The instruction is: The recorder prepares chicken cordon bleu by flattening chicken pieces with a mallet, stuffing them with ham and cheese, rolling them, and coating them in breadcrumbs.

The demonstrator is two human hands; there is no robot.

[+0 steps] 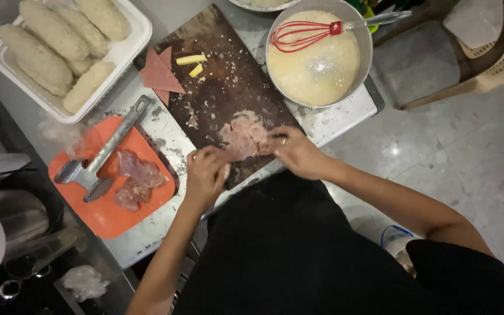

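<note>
A flattened slice of raw meat [244, 135] is pinched at its near edge by both hands on the dark cutting board [220, 81]: left hand [206, 174] curled on the slice's left corner, right hand [294, 150] gripping its right side. Judged approx. mid-way: several breaded rolls [59, 41] are already laid in the white tray [129, 46] left of the board, w/ ham triangles [160, 74] & cheese sticks [192, 63] at the board's far end. Left undone: more raw pieces [136, 178] beside a metal mallet [99, 157] on the orange plate [109, 219] left of the board; a bowl of batter [317, 58] w/ a red whisk [304, 34] is set right of it.
</note>
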